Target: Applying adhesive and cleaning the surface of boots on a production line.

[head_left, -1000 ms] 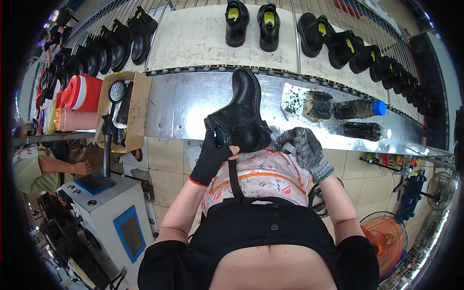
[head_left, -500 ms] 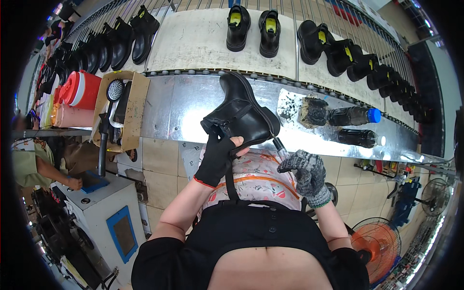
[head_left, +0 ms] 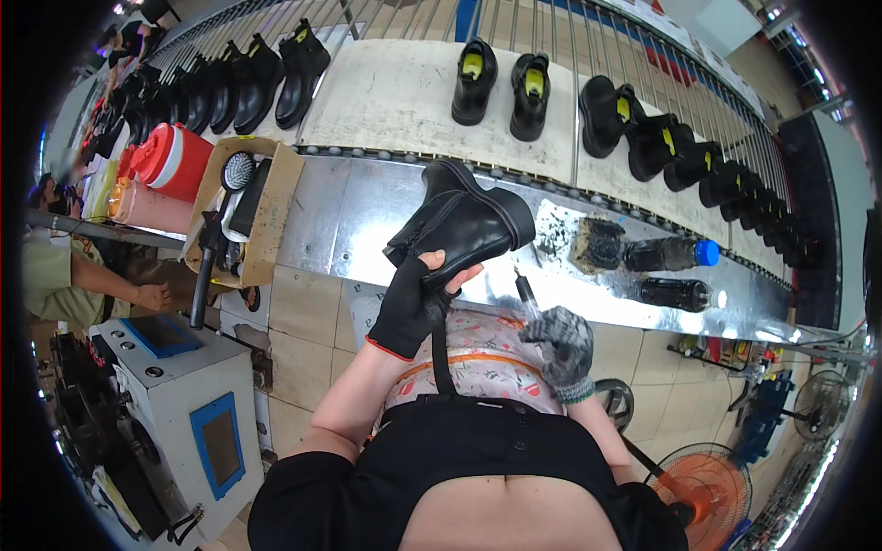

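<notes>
In the middle of the frame my left hand, in a black fingerless glove with a red cuff, grips a black ankle boot from below, fingers closed around its sole near the heel. The boot is smooth, dull-shining leather with a side zip and a thick dark sole; it lies tipped on its side, toe toward the right, above the metal workbench. My right hand, in a grey knitted glove, is closed around a thin dark brush just below and right of the boot, not touching it. Half a second ago the boot stood more upright with its shaft higher; now it is tilted flatter, and my right hand has shifted slightly up toward it.
</notes>
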Available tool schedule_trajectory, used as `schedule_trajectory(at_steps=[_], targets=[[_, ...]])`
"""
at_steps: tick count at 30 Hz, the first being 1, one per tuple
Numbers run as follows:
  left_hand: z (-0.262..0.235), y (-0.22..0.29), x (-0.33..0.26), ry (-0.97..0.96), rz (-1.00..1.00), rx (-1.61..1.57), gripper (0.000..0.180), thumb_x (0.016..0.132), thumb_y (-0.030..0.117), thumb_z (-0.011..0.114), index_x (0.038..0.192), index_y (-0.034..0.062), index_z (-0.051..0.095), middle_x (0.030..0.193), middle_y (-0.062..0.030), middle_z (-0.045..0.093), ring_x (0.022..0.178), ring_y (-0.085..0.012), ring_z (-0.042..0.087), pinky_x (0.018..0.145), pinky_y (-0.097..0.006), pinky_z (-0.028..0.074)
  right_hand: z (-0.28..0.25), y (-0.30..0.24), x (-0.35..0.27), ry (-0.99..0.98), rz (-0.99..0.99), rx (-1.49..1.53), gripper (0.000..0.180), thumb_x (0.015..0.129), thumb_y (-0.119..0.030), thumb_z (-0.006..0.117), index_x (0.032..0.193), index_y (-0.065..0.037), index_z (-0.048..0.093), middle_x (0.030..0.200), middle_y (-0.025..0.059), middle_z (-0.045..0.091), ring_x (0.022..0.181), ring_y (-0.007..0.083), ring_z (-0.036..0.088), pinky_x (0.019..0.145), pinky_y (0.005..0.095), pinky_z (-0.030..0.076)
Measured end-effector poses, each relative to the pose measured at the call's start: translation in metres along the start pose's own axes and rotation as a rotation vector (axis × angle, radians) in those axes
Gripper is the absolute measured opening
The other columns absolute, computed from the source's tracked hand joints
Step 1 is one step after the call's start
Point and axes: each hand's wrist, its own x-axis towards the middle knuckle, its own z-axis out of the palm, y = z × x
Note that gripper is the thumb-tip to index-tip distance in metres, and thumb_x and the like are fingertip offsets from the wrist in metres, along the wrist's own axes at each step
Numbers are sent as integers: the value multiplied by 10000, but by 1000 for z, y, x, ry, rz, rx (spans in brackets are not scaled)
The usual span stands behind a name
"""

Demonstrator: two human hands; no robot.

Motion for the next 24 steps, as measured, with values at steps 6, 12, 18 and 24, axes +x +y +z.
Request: schedule_trajectory(at_steps=[6,12,18,24], targets=[[7,26,6,-46,52,-171,419,854,68,512,1236,-68,408,1105,-261,544,945,-347,626,673,-226,596,10,5,2,613,483,788,348,847,-80,540,1182,-60,450,842,85,570,604,134,544,451,229,446],[-4,79,57,-64,130,35,415,830,59,546,1216,-46,437,1036,-226,574,843,-332,651,588,-232,592,32,69,-36,490,865,902,547,860,-49,550,1341,-87,293,806,52,558,568,96,524,472,210,449],[7,161,191,245,585,761,400,714,138,681,1042,0,501,868,-148,590,660,-245,646,479,-342,536,53,93,-40,593,832,566,324,873,-71,536,1172,-65,412,683,42,526,460,107,480,408,236,412],[12,203,283,668,821,1580,620,684,395,686,1183,77,502,962,-172,640,872,-329,630,740,-416,502,59,92,-31,543,970,802,204,879,-103,536,1061,-92,444,660,4,485,444,90,451,403,232,412]])
